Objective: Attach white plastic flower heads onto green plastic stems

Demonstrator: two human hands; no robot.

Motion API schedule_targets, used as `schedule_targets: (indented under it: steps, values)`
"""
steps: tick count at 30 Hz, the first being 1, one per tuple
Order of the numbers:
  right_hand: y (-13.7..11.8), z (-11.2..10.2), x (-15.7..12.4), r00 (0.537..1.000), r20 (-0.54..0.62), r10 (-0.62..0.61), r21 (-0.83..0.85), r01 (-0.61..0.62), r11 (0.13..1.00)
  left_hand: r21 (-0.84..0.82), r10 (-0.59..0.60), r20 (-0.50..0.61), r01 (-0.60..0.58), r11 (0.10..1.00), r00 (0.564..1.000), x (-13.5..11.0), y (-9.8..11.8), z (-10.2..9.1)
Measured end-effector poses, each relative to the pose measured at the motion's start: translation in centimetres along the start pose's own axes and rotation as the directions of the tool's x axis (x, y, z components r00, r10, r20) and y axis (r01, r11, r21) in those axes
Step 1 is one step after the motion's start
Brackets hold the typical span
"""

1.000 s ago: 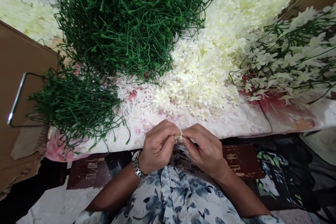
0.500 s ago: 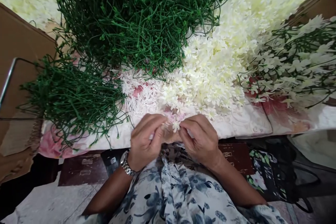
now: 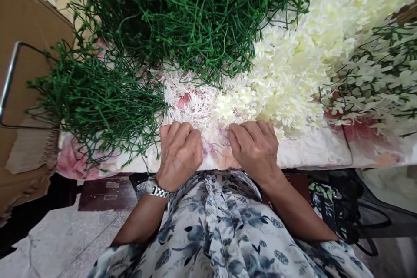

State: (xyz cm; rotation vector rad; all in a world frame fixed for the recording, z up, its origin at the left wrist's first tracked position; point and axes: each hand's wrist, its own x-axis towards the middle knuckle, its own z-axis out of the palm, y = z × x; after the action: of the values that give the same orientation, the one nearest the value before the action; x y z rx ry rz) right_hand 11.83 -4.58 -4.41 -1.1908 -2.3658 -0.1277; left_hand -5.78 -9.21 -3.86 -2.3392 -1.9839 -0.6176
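My left hand [image 3: 181, 152], a watch on its wrist, is closed at the front edge of the pile of thin white plastic sticks [image 3: 198, 100], beside the smaller bunch of green artificial stems [image 3: 104, 104]. Curled knuckles face up, and whatever its fingers hold is hidden beneath. My right hand [image 3: 254, 150] is closed too, by the near edge of the heap of cream-white artificial flowers [image 3: 283, 78]. Its fingertips are tucked out of sight, so I cannot make out what they pinch. A gap of patterned cloth [image 3: 216, 152] separates the two hands.
A large mound of green stems [image 3: 182, 17] fills the back. Finished-looking stems with white blossoms [image 3: 381, 78] lie at the right. On the left stand a cardboard box [image 3: 32, 21] and a bent metal rod [image 3: 9, 78]. A black floral bag [image 3: 329, 204] sits below the table edge.
Both hands have moved forward from in front of my body to the piles, and have drawn apart. The small white flower seen between my fingers earlier is out of sight. The view has shifted slightly.
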Motion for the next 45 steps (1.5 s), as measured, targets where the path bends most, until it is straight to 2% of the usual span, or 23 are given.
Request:
schedule_targets:
  steps: [3,7,9,13,16,21,25,29,31,34,37,39,41,43,45]
  values:
    - [0.2,-0.5,-0.6,1.000,-0.003,-0.019,0.032,0.019,0.999,-0.053,-0.034,-0.040,0.032,0.998,0.999,-0.1,-0.2,0.0]
    - [0.4,-1.3,-1.4,0.992,-0.123,-0.017,0.167,0.038,0.985,-0.149,-0.055,-0.112,0.038,0.988,0.992,-0.5,-0.9,-0.3]
    - [0.2,-1.7,-1.8,0.989,-0.147,0.011,0.264,0.029,0.964,-0.203,-0.056,-0.121,0.030,0.979,0.991,-0.8,-1.0,-0.6]
    - [-0.7,-2.2,-2.0,0.997,-0.046,0.059,0.485,-0.029,0.874,-0.415,-0.084,-0.086,0.041,0.909,0.993,-1.0,-0.2,-1.2]
    - [-1.2,-2.3,-2.0,0.997,0.006,0.075,0.581,-0.064,0.811,-0.550,-0.111,-0.054,0.063,0.832,0.992,-0.8,0.6,-1.4]
    - [-1.2,-2.2,-1.9,0.998,0.025,0.063,0.629,-0.065,0.775,-0.530,-0.085,-0.054,0.044,0.847,0.995,-0.1,1.5,-1.2]
    - [-0.9,-2.1,-2.0,0.998,0.017,0.052,0.648,-0.051,0.760,-0.585,-0.026,0.054,0.053,0.809,0.998,0.3,2.4,-1.4]
    - [-0.3,-2.3,-2.7,0.999,-0.046,0.010,0.661,0.023,0.750,-0.676,0.024,0.205,0.123,0.726,0.979,0.8,3.6,-1.6]
    - [0.2,-2.7,-3.2,0.997,-0.076,0.007,0.636,0.043,0.770,-0.684,0.046,0.246,0.140,0.716,0.968,1.0,4.2,-1.4]
    - [1.3,-3.3,-4.2,0.996,-0.084,0.031,0.601,0.026,0.799,-0.659,0.097,0.246,0.093,0.746,0.964,1.4,5.2,-0.9]
    - [2.8,-3.9,-5.1,0.988,-0.045,0.149,0.591,-0.094,0.801,-0.586,0.140,0.121,-0.043,0.809,0.983,2.4,6.5,-0.1]
    - [4.0,-4.1,-5.6,0.964,-0.036,0.265,0.592,-0.193,0.783,-0.442,0.195,0.032,-0.161,0.883,0.980,3.5,7.4,0.6]
    - [5.1,-4.1,-6.0,0.929,-0.057,0.365,0.603,-0.259,0.754,-0.218,0.279,0.003,-0.272,0.937,0.960,4.8,8.4,1.4]
    - [5.8,-4.0,-6.3,0.904,-0.070,0.421,0.611,-0.294,0.735,-0.006,0.360,0.028,-0.360,0.933,0.933,6.1,9.3,2.2]
    - [6.2,-3.8,-6.4,0.891,-0.067,0.450,0.612,-0.319,0.724,0.114,0.397,0.055,-0.401,0.909,0.916,7.1,10.0,3.1]
